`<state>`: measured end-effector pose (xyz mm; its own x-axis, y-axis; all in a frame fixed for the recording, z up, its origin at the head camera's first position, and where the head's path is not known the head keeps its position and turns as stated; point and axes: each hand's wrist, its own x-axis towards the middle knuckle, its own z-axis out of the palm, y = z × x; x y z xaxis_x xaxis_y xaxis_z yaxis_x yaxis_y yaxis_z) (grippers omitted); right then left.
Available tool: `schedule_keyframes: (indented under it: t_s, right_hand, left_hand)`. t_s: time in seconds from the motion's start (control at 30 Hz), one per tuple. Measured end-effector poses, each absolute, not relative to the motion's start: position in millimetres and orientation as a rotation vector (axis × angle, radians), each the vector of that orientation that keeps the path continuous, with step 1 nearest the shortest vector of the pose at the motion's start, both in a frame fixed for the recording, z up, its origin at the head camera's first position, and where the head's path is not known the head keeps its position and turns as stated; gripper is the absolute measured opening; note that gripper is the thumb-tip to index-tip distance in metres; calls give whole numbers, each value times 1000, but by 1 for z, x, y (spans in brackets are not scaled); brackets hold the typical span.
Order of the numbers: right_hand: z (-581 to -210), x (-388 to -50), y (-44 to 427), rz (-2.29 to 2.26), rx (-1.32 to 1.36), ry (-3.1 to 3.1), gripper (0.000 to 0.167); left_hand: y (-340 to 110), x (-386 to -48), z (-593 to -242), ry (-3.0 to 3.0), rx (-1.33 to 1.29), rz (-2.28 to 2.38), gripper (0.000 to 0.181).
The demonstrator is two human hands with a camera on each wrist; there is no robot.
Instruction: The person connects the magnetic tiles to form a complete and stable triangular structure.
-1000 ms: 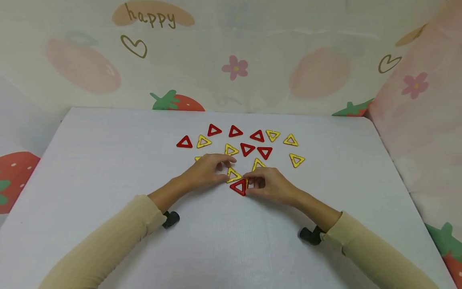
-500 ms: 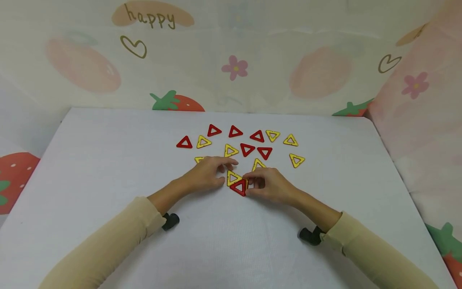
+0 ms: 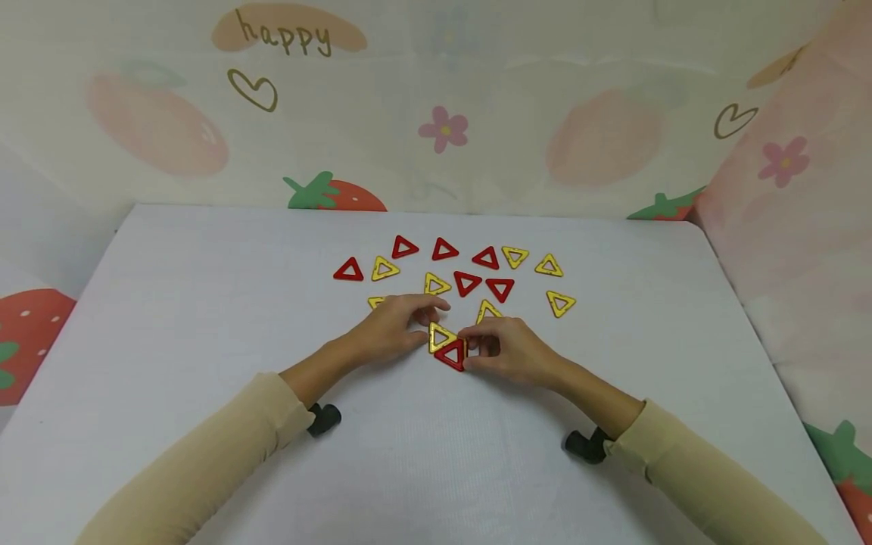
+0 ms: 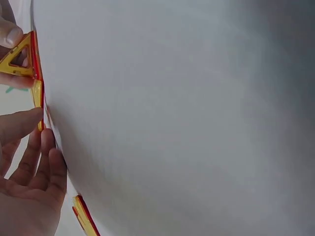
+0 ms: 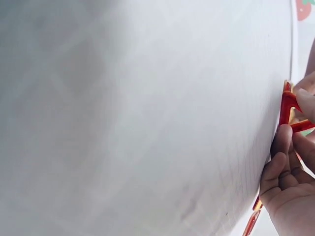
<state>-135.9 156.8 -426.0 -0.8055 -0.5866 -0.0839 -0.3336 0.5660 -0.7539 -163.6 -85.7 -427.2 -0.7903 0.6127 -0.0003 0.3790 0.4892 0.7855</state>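
The right hand (image 3: pixel 511 348) pinches the red triangle (image 3: pixel 450 362) between thumb and fingers at its right side; in the right wrist view it stands up from the surface. Just beyond it, touching or overlapping it, the yellow triangle (image 3: pixel 432 338) lies with its left side at the thumb of the left hand (image 3: pixel 390 329), whose fingers are loosely extended, gripping nothing. Both triangles are about midway between the table (image 3: pixel 204 303)'s left and right edges. Other red and yellow triangles (image 3: pixel 499 298) lie toward its far edge.
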Motion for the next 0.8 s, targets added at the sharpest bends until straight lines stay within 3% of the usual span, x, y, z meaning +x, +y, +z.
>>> schedule_keyframes:
  t_s: [0.8]
  right_hand:
    - [-424, -136, 157, -1095, -777, 2471, 41]
  left_hand:
    - [-88, -162, -428, 2150, 644, 1549, 50]
